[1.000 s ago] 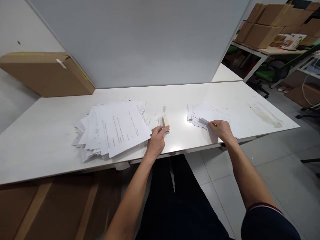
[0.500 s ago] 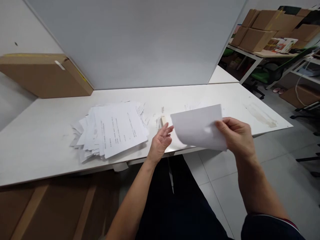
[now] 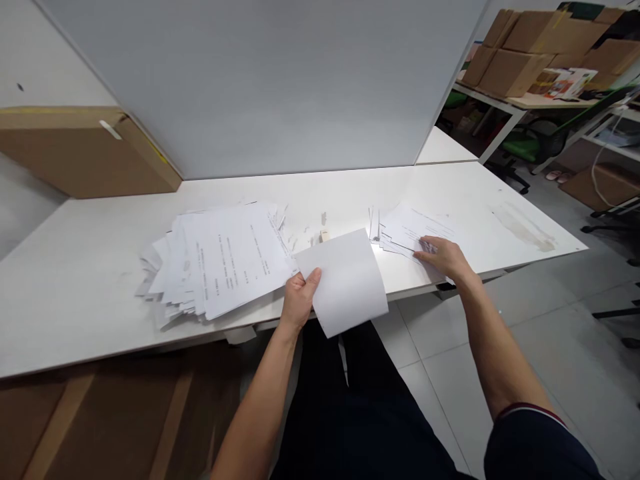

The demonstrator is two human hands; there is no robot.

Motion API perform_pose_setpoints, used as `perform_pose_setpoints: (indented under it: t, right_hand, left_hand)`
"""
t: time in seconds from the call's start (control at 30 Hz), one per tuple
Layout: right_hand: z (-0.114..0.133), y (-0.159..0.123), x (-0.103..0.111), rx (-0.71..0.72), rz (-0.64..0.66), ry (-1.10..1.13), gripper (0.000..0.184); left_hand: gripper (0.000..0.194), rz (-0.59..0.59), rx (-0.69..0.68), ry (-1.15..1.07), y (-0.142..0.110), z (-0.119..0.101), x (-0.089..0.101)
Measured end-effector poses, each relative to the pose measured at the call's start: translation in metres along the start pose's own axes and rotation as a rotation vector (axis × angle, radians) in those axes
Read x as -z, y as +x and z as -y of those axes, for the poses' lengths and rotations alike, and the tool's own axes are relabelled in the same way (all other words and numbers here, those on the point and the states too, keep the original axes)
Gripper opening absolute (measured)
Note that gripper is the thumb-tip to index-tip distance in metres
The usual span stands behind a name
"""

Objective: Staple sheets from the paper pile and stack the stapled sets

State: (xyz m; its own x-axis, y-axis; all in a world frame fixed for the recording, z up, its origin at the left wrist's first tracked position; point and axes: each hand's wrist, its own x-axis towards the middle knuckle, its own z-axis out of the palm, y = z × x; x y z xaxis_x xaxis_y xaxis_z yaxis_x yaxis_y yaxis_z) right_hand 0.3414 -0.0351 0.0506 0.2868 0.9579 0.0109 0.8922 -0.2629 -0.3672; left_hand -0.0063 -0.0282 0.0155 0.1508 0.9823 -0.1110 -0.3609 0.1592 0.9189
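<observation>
My left hand (image 3: 299,300) grips a blank-faced white sheet of paper (image 3: 347,283) by its left side, thumb on top. The sheet is held over the table's front edge, bowing slightly. My right hand (image 3: 443,258) is at a small pile of printed papers (image 3: 413,227) on the right, its thumb and fingers closed at the edge of a sheet there. To the left of my left hand lies a larger, untidy stack of printed papers (image 3: 235,257), its edges fanned out. A small pale block (image 3: 325,236) shows just behind the held sheet, partly covered by it.
The white table (image 3: 340,197) runs along a grey upright panel (image 3: 300,87). A cardboard box (image 3: 95,157) leans at the back left. More cardboard boxes (image 3: 515,70) sit on another desk at the back right, near a green chair (image 3: 525,147).
The blank-faced sheet has passed from my right hand to my left and moved left. My right hand has gone to the small pile on the right, now uncovered.
</observation>
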Motion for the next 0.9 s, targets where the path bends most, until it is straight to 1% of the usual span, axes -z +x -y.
perform_pose_setpoints:
  t: [0.17, 0.23, 0.3, 0.4, 0.47, 0.5, 0.57, 0.6, 0.63, 0.67, 0.7, 0.73, 0.77, 0.8, 0.83, 0.9]
  right_hand:
    - [-0.007, -0.001, -0.001, 0.065, 0.006, 0.032, 0.030]
    - [-0.008, 0.000, 0.000, 0.074, 0.003, 0.002, 0.030]
    - [-0.006, -0.002, 0.000, 0.039, -0.049, -0.059, 0.031]
    - [0.005, -0.013, 0.005, 0.004, -0.226, -0.156, 0.031]
    - [0.016, -0.027, 0.013, 0.045, -0.391, -0.136, 0.032]
    - [0.023, -0.035, 0.018, 0.069, -0.495, -0.075, 0.032]
    - [0.036, -0.049, 0.029, 0.090, -0.721, 0.156, 0.030]
    - [0.041, -0.055, 0.032, 0.092, -0.802, 0.312, 0.028]
    - [0.047, -0.059, 0.034, 0.091, -0.826, 0.472, 0.025]
    - [0.051, -0.061, 0.035, 0.092, -0.778, 0.613, 0.023]
    - [0.055, -0.061, 0.032, 0.094, -0.668, 0.715, 0.023]
    - [0.059, -0.061, 0.028, 0.093, -0.523, 0.764, 0.024]
    - [0.063, -0.061, 0.022, 0.088, -0.373, 0.762, 0.025]
    - [0.067, -0.061, 0.014, 0.084, -0.250, 0.727, 0.026]
    - [0.072, -0.061, 0.006, 0.083, -0.163, 0.682, 0.027]
    - [0.081, -0.062, -0.011, 0.092, -0.086, 0.615, 0.027]
  left_hand:
    - [0.038, 0.005, -0.021, 0.009, -0.001, 0.001, 0.000]
    - [0.039, 0.002, -0.011, 0.000, -0.001, 0.000, -0.001]
    - [0.040, 0.000, 0.001, -0.012, -0.001, 0.000, -0.001]
    - [0.041, -0.002, 0.007, -0.030, -0.001, 0.000, -0.001]
    - [0.042, -0.002, 0.011, -0.048, 0.000, 0.001, -0.001]
    - [0.042, 0.000, 0.013, -0.055, 0.001, 0.002, -0.001]
    - [0.043, 0.007, 0.015, -0.063, 0.002, 0.003, -0.002]
    - [0.044, 0.009, 0.012, -0.062, 0.002, 0.004, -0.001]
    - [0.044, 0.006, 0.008, -0.057, 0.003, 0.005, -0.001]
    - [0.044, 0.001, 0.004, -0.048, 0.004, 0.006, -0.001]
    - [0.044, -0.006, 0.000, -0.036, 0.004, 0.007, 0.000]
    - [0.043, -0.013, -0.003, -0.022, 0.005, 0.008, 0.001]
    - [0.043, -0.022, -0.008, -0.006, 0.005, 0.010, 0.002]
    - [0.043, -0.027, -0.014, 0.009, 0.005, 0.010, 0.003]
    - [0.043, -0.025, -0.023, 0.021, 0.005, 0.011, 0.003]
    - [0.043, -0.017, -0.043, 0.034, 0.005, 0.012, 0.004]
